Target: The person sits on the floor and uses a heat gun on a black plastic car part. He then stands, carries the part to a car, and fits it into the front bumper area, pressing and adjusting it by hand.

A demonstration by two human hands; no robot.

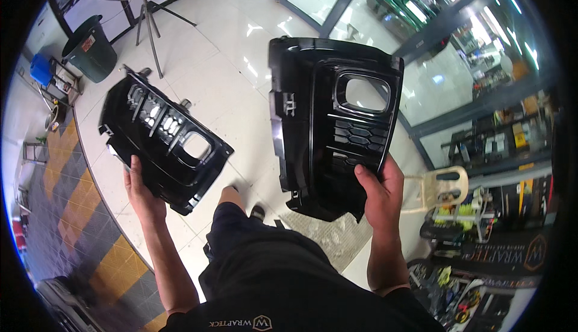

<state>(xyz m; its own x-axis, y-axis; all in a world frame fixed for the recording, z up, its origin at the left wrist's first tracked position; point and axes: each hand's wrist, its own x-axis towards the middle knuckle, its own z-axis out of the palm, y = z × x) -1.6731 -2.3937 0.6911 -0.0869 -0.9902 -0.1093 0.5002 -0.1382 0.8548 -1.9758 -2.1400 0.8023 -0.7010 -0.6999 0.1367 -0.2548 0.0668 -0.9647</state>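
Each of my hands holds up a glossy black plastic car bumper grille piece. My left hand (pixel 144 193) grips the lower left edge of the left grille piece (pixel 141 160), thumb on the side facing me. That piece is tilted, with a rounded rectangular opening and a slatted mesh section. My right hand (pixel 383 190) is wrapped round the lower right edge of the right grille piece (pixel 295 133), thumb on its face. This one stands nearly upright, with a framed opening near the top and honeycomb mesh below it. The two pieces are apart. Most fingers are hidden behind them.
White floor tiles (pixel 211 43) lie beneath, bordered by grey and yellow floor matting (pixel 66 211) at left. A stand fan (pixel 144 6) and dark green bin (pixel 90 49) stand far left. At right are glass doors (pixel 433 73), a cream plastic chair (pixel 428 193) and cluttered shelving (pixel 463 217). A mat (pixel 337 241) lies near my feet.
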